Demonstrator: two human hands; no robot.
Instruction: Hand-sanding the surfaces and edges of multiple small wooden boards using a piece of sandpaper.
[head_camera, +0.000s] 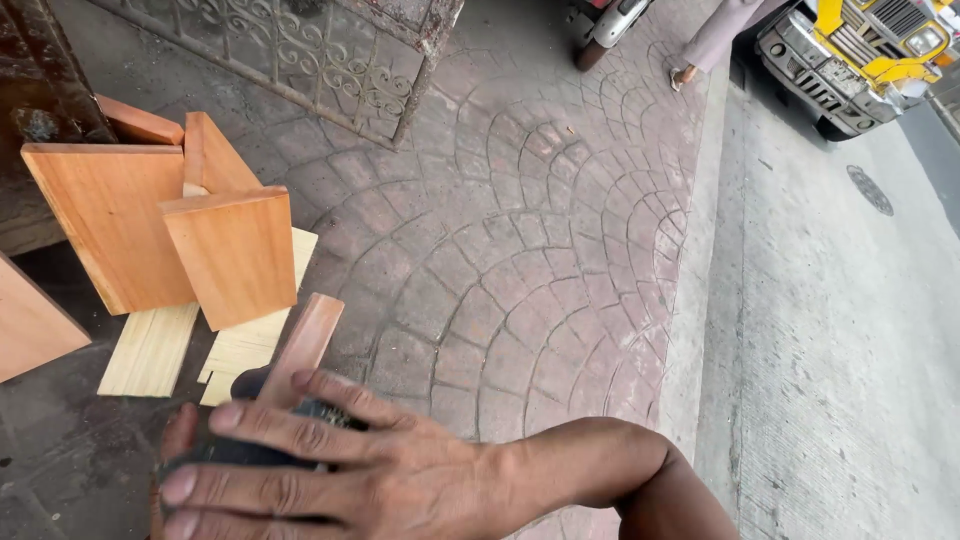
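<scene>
Several boards (110, 225) lean at the far left against a dark wall, propped on edge one over another, likely so their faces stay off the dirty pavement (540, 260); pale strips (150, 350) lie flat beneath them. A narrower plank (308, 340) slants up from under the near hand. That right hand (340, 470) reaches in from the right, wrist bent, fingers spread flat and pressing over a dark block (250, 450), which sits low at the near left. The left hand is out of sight.
</scene>
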